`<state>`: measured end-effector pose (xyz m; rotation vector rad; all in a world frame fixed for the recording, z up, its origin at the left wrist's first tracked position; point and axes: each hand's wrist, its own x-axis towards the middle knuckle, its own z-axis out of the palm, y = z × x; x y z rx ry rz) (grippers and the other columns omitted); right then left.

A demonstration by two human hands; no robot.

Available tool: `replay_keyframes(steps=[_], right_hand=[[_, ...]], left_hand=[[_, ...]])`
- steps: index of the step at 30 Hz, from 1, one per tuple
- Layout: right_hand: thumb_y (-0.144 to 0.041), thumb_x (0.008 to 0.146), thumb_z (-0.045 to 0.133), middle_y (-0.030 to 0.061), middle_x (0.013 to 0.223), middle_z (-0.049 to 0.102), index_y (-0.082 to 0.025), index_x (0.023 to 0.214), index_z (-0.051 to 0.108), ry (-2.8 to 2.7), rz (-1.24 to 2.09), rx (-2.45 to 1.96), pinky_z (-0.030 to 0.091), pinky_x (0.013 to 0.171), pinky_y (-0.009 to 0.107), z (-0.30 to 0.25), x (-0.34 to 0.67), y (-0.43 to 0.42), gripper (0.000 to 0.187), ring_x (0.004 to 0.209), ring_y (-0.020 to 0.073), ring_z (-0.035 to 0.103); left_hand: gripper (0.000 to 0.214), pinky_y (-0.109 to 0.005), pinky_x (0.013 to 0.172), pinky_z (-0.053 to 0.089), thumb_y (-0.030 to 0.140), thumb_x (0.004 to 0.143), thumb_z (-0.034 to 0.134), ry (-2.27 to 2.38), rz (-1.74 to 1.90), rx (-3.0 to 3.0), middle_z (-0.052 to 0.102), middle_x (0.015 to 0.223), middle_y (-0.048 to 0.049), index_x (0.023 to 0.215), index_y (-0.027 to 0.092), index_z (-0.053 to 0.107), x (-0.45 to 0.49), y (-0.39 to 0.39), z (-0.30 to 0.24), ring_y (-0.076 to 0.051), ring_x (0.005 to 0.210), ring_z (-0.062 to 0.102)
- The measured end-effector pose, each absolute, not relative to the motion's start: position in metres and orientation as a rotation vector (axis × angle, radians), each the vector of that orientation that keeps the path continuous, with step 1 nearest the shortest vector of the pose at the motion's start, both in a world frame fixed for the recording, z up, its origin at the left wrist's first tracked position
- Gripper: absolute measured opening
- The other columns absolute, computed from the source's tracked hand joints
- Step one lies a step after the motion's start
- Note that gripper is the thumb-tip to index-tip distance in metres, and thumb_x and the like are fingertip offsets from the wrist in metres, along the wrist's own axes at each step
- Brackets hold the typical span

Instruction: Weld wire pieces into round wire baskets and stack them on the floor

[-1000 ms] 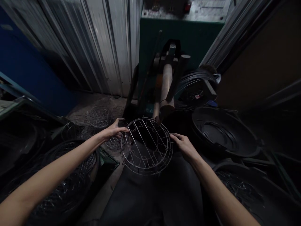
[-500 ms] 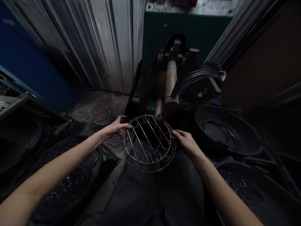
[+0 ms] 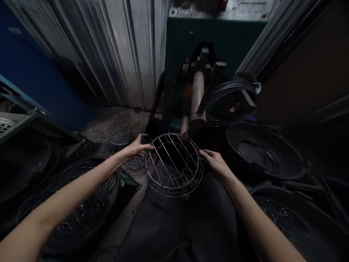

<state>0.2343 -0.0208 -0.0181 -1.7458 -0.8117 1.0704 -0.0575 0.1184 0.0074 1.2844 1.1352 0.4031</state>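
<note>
A round wire rack (image 3: pixel 174 183) with parallel bars and a double outer ring hangs between my hands, above the dark apron over my lap. My left hand (image 3: pixel 137 146) grips its left rim, the thumb lying on top and some fingers hidden beneath. On the right rim, my right hand (image 3: pixel 212 157) pinches the wire between thumb and fingers. The rack's far edge sits close to the lower electrode of a green welding machine (image 3: pixel 180 43); whether they touch I cannot tell. Above that electrode runs the machine's thick metal arm (image 3: pixel 198 89).
More wire racks (image 3: pixel 118 133) lie piled on the floor at left. A tub of wire pieces (image 3: pixel 79 214) stands by my left arm. To the right are a black basin (image 3: pixel 264 149), another basin with small wire parts (image 3: pixel 280 214), and a wire coil (image 3: pixel 231 89).
The rack's near edge has risen slightly and its left side has shifted a little to the right. Both hands keep their hold. The view has tilted up slightly.
</note>
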Motion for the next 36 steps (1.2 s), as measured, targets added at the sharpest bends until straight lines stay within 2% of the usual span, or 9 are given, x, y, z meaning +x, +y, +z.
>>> replay_keyframes(steps=[7,11,14,17,20,25,30,36], right_hand=[[-0.043,0.070,0.066,0.0073,0.084,0.071,-0.014,0.088,0.070,-0.838,1.052,-1.729,0.050,0.079,0.032,-0.018,0.236,-0.020,0.035,0.087,0.0231,0.065],[-0.042,0.073,0.062,0.0086,0.093,0.071,-0.014,0.091,0.070,-0.860,1.046,-1.749,0.051,0.079,0.033,-0.018,0.237,-0.021,0.034,0.089,0.0242,0.065],[-0.041,0.077,0.058,0.0087,0.097,0.071,-0.015,0.092,0.070,-0.996,1.009,-1.825,0.050,0.081,0.036,-0.012,0.242,-0.019,0.032,0.092,0.0252,0.065],[-0.037,0.080,0.056,0.0064,0.099,0.070,-0.019,0.094,0.070,-1.234,0.723,-1.957,0.046,0.087,0.039,0.002,0.250,-0.011,0.027,0.096,0.0251,0.063],[-0.031,0.079,0.058,0.0043,0.098,0.070,-0.022,0.094,0.069,-1.458,0.387,-1.911,0.045,0.088,0.037,0.018,0.253,0.004,0.020,0.094,0.0225,0.063],[-0.023,0.077,0.062,0.0026,0.090,0.069,-0.022,0.091,0.066,-1.757,0.310,-1.674,0.048,0.078,0.031,0.028,0.246,0.027,0.014,0.083,0.0190,0.063],[-0.020,0.078,0.061,0.0047,0.080,0.065,-0.020,0.083,0.067,-2.030,0.075,-1.634,0.044,0.066,0.028,0.025,0.244,0.038,0.007,0.075,0.0190,0.059],[-0.022,0.081,0.060,0.0050,0.078,0.064,-0.020,0.084,0.066,-2.189,-0.187,-1.668,0.038,0.064,0.030,0.024,0.245,0.042,0.008,0.074,0.0204,0.056]], left_hand=[[0.082,-0.016,0.044,0.040,0.028,0.064,0.074,1.126,0.405,1.285,0.061,0.073,0.0005,0.132,0.024,0.027,-0.057,0.116,0.006,-0.008,0.048,0.056],[0.085,-0.014,0.042,0.037,0.027,0.063,0.075,1.124,0.414,1.255,0.059,0.068,0.0029,0.133,0.024,0.026,-0.057,0.114,0.003,-0.005,0.041,0.049],[0.086,-0.016,0.046,0.042,0.028,0.063,0.075,1.139,0.416,1.244,0.062,0.074,-0.0001,0.133,0.025,0.025,-0.056,0.113,0.003,-0.008,0.047,0.057],[0.086,-0.018,0.047,0.044,0.028,0.064,0.074,1.160,0.410,1.253,0.063,0.077,-0.0020,0.133,0.026,0.024,-0.056,0.113,0.005,-0.013,0.054,0.062],[0.088,-0.019,0.047,0.045,0.028,0.063,0.074,1.170,0.424,1.265,0.063,0.077,-0.0021,0.134,0.025,0.023,-0.055,0.113,0.006,-0.013,0.055,0.063],[0.086,-0.019,0.048,0.046,0.028,0.065,0.072,1.169,0.424,1.259,0.063,0.076,-0.0009,0.135,0.026,0.022,-0.055,0.112,0.004,-0.010,0.049,0.059],[0.085,-0.018,0.048,0.046,0.028,0.067,0.071,1.147,0.415,1.261,0.064,0.075,-0.0008,0.136,0.026,0.020,-0.056,0.111,0.002,-0.009,0.049,0.059],[0.087,-0.016,0.046,0.042,0.028,0.067,0.072,1.133,0.415,1.258,0.063,0.073,0.0005,0.137,0.027,0.020,-0.058,0.109,-0.003,-0.005,0.044,0.052]])
